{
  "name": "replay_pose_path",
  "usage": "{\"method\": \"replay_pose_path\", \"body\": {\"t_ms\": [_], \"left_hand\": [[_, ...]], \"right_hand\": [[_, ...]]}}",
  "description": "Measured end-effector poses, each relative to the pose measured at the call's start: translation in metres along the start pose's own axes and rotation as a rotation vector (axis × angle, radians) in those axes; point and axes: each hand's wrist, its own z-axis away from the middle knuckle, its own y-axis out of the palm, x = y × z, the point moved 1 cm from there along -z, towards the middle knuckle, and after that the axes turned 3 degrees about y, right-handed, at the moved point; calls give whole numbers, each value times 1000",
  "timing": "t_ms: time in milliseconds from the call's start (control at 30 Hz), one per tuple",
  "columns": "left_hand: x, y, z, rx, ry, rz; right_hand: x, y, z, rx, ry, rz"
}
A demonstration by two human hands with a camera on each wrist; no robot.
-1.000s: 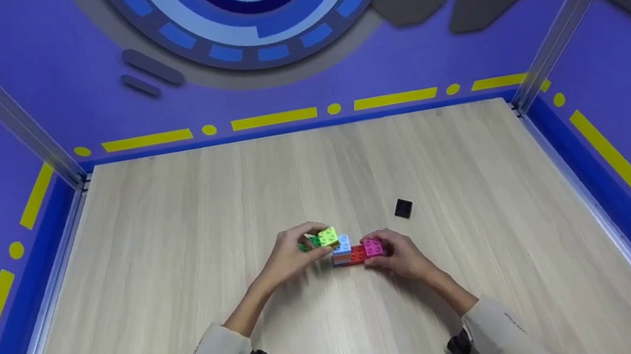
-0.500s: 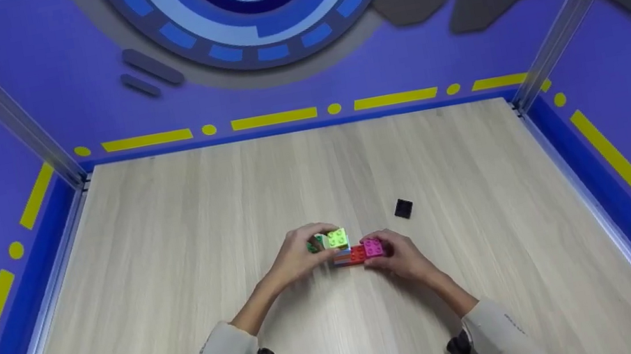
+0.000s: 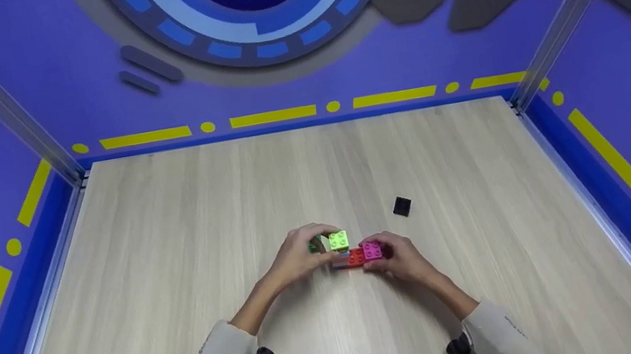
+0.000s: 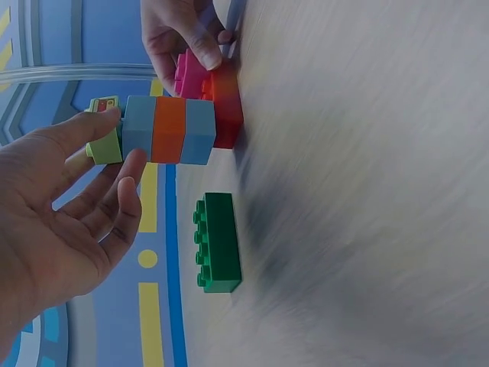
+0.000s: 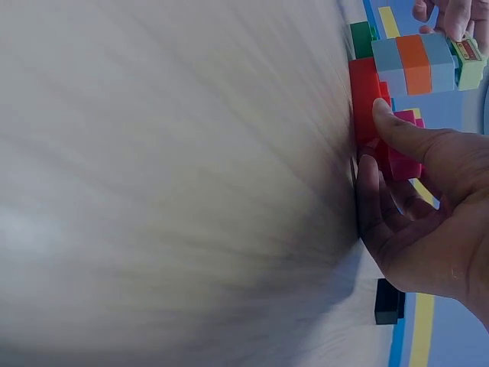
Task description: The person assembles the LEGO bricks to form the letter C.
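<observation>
My left hand [image 3: 302, 254] pinches a lime green toy brick [image 3: 338, 241] between thumb and fingers, over the top of a short tower. That tower stacks a light blue brick [image 4: 138, 126], an orange brick [image 4: 169, 130] and another light blue brick [image 4: 199, 131] on one end of a long red brick [image 4: 228, 103]. In the right wrist view the lime brick [image 5: 468, 65] sits slightly tilted, with a narrow gap along one edge. My right hand [image 3: 397, 254] grips the red brick's other end, where a pink brick [image 3: 372, 251] is mounted.
A long green brick [image 4: 221, 245] lies on the wooden table [image 3: 200, 223] left of the tower, partly behind my left hand in the head view. A black brick [image 3: 402, 206] lies farther back on the right. Blue panels surround the table's back and sides.
My left hand has moved right, bringing the lime green brick over the light blue tower and down onto its top. The right hand stays at the red and pink bricks.
</observation>
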Motion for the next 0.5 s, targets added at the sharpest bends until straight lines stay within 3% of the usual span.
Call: {"method": "replay_pose_path", "body": {"t_ms": [233,500], "left_hand": [[-1,2,4,-7,35,-16],[5,7,3,-55,66,34]], "right_hand": [[0,0,1,12,2,14],[-1,2,2,7,1,26]]}}
